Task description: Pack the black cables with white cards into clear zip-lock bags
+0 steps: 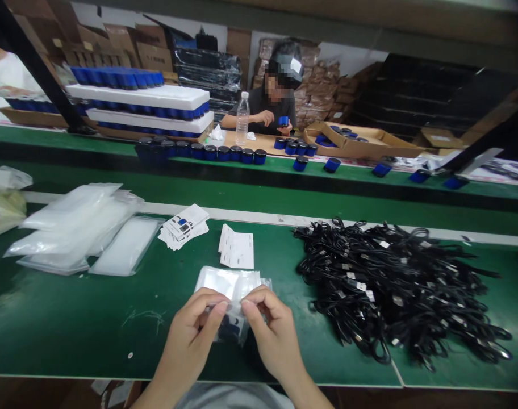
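Close to the table's front edge, my left hand (198, 328) and my right hand (272, 328) pinch a clear plastic bag (235, 311) between thumbs and forefingers. Dark shapes show through the bag, but I cannot make out what they are. Just beyond my fingers lie more clear bags (225, 277), flat on the table. Behind them a folded white leaflet (238, 249) stands partly open. To its left rests a small pile of printed leaflets (184, 225) with blue and black pictures. A large heap of black cables (370, 278) with metal plugs spreads out right of my right hand.
Stacked packs of clear bags (80, 221) lie on the left of the green table (105, 341). Across it, a row of blue cylinders (222, 153) with black tops lines a ledge. A co-worker (259, 108) behind holds one, near a plastic bottle (242, 120) and a cardboard tray (370, 142).
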Action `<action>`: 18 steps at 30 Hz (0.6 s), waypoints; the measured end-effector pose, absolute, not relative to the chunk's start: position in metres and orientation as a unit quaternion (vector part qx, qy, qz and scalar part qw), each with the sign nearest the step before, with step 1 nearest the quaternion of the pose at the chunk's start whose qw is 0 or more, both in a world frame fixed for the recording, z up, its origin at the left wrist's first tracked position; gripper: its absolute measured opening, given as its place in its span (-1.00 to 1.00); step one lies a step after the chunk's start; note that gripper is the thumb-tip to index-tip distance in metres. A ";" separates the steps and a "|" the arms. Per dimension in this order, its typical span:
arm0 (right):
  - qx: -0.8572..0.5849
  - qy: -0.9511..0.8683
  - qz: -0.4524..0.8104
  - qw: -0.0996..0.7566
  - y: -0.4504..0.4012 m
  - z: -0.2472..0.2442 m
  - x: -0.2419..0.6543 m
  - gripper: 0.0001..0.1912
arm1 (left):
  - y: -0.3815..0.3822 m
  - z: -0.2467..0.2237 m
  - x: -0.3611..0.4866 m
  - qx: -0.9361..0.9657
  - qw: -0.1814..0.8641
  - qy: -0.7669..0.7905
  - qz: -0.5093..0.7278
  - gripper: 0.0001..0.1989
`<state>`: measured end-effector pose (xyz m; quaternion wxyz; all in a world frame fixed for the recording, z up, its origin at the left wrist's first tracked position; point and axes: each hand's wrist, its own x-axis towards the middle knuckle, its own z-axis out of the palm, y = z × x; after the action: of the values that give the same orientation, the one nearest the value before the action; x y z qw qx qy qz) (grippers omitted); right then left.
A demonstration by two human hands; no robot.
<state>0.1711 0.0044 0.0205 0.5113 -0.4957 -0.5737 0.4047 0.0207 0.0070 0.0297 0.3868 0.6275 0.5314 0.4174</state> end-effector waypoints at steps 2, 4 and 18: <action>-0.493 -0.587 0.404 0.498 0.005 0.023 0.176 -0.85 | 0.009 0.032 0.015 0.633 0.417 0.527 0.384 -0.79; -0.495 -0.599 0.395 0.490 0.005 0.025 0.177 -0.85 | 0.010 0.033 0.012 0.630 0.437 0.527 0.367 -0.79; -0.499 -0.617 0.391 0.465 0.000 0.034 0.172 -0.84 | 0.006 0.045 0.021 0.596 0.446 0.540 0.392 -0.85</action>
<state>0.1724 0.0004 0.0337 0.4654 -0.4990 -0.6174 0.3913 0.0210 0.0061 0.0447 0.4463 0.5960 0.5403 0.3920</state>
